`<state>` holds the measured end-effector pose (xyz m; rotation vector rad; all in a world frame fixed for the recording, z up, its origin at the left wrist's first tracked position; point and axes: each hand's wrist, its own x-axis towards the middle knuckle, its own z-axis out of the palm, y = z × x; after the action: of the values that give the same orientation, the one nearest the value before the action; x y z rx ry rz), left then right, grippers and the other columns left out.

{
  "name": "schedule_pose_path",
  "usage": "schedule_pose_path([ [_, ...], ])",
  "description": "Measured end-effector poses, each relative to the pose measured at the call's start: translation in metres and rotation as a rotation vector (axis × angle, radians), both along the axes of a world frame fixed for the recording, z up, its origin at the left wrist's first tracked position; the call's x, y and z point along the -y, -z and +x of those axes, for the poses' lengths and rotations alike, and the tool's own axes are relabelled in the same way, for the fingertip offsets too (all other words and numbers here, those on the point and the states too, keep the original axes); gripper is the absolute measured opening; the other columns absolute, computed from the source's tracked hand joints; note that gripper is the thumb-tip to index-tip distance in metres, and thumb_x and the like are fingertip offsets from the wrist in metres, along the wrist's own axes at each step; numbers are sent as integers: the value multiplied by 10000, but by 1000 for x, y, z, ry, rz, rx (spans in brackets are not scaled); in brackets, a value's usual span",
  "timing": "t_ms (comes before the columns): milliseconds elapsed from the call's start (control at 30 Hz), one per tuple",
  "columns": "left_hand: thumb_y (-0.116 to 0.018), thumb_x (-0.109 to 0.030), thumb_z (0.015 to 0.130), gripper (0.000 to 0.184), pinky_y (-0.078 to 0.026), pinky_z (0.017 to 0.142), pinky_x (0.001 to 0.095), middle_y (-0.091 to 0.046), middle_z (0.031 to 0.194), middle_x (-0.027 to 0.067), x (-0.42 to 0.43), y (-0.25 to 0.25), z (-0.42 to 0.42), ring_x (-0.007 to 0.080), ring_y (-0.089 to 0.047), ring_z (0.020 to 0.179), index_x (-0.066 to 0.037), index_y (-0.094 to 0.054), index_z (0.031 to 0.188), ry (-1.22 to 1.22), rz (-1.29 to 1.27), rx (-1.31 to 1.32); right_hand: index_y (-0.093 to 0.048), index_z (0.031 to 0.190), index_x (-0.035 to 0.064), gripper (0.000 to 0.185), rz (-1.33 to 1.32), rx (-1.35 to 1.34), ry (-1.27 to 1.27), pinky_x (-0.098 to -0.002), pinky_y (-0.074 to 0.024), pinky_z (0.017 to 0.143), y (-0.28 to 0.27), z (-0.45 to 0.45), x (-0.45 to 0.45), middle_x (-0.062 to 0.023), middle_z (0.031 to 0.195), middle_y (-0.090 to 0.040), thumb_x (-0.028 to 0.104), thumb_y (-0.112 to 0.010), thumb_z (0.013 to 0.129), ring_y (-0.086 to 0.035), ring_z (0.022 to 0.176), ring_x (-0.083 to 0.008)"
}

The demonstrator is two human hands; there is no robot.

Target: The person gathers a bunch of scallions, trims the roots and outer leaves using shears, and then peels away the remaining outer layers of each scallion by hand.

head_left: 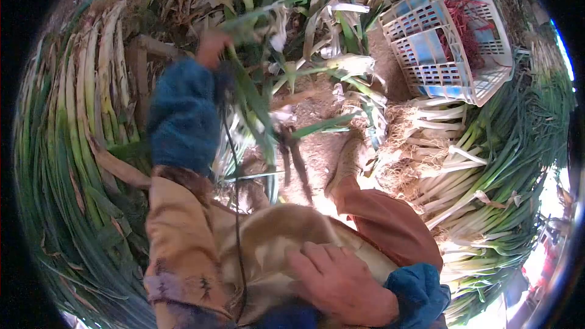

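Stretched out ahead in a blue sleeve, my left hand [213, 49] is smeared by motion. Blurred green leek leaves [262, 19] run right beside it, and whether the fingers grip them I cannot tell. My right hand [341, 277] lies on the tan cloth [268, 237] over my lap, fingers loosely laid down and holding nothing. To the left are long leeks [82, 97] in a thick stack. On the right, a pile of leeks with pale stems [448, 189] has its roots turned inward.
A white and blue plastic crate [420, 49] lies tipped at the upper right, red string [466, 33] inside it. Stripped leaves and husks [304, 30] litter the ground ahead. My shoe [347, 161] rests on bare soil, and a dark cord [236, 207] hangs over my lap.
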<state>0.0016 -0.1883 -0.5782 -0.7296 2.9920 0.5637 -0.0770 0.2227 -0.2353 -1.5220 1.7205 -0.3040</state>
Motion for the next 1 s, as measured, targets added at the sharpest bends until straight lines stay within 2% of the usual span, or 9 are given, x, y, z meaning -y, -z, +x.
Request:
schedule_pose_path([
  [100,-660,-161,769,327,-498,710,441,-591,951,215,68,-78,-16,384,-566,905,-51,-587,1069,-450,398,-414,-465,1163,22,491,75,40,-107,-353,-453,692,9,4,-8,-119,994,-522,224,-609,739,-544,839,-265],
  [267,-582,-215,820,336,-476,737,444,-590,950,216,23,-135,-35,407,-563,827,-44,-582,1109,-508,-627,-507,-452,1179,24,474,40,132,-76,-353,-447,693,-2,1,7,-115,995,-518,184,-578,751,-535,838,-262],
  [400,-542,-256,809,214,-465,667,435,-604,826,153,-72,-77,-54,329,-589,762,-59,-626,823,-263,189,-416,-473,1104,42,387,-3,109,-12,-345,-451,655,6,14,-1,-103,924,-512,141,-556,739,-534,802,-252],
  [467,-537,-231,812,222,-497,660,429,-622,824,150,-100,12,-57,344,-606,781,-58,-661,877,-204,-9,182,-517,989,67,283,-83,-9,73,-329,-464,585,13,25,-9,-97,821,-513,64,-539,707,-546,746,-236],
  [500,-519,-191,829,217,-506,672,431,-634,859,147,-118,6,-54,340,-614,808,-59,-682,883,415,-283,654,-517,1004,54,295,-102,27,59,-326,-461,598,10,19,-5,-101,864,-511,63,-526,709,-542,749,-236],
  [533,-522,-177,836,206,-510,719,411,-640,924,145,-141,28,-42,318,-617,857,-64,-694,850,-247,146,410,-515,1015,53,305,-107,42,48,-326,-461,597,9,15,-3,-101,865,-512,71,-525,711,-542,744,-235],
  [800,-613,-237,750,320,-488,722,416,-621,891,229,-180,75,-11,355,-610,850,-29,-624,994,-458,496,21,-494,1101,39,385,-139,29,-15,-325,-464,587,13,13,-9,-98,879,-526,137,-516,729,-547,705,-229],
  [900,-661,-198,716,419,-485,772,422,-624,963,210,-127,29,-10,368,-598,906,-85,-582,1111,-723,389,268,-486,1134,34,419,-185,22,-49,-324,-465,584,13,17,-14,-97,885,-531,162,-513,736,-549,690,-227],
  [1000,-696,-140,646,355,-490,696,393,-636,887,208,-89,-35,-2,328,-623,819,-23,-638,976,-639,353,-129,-483,1135,36,420,-88,-3,-89,-331,-461,617,10,27,-15,-97,892,-531,187,-531,746,-545,725,-237],
])
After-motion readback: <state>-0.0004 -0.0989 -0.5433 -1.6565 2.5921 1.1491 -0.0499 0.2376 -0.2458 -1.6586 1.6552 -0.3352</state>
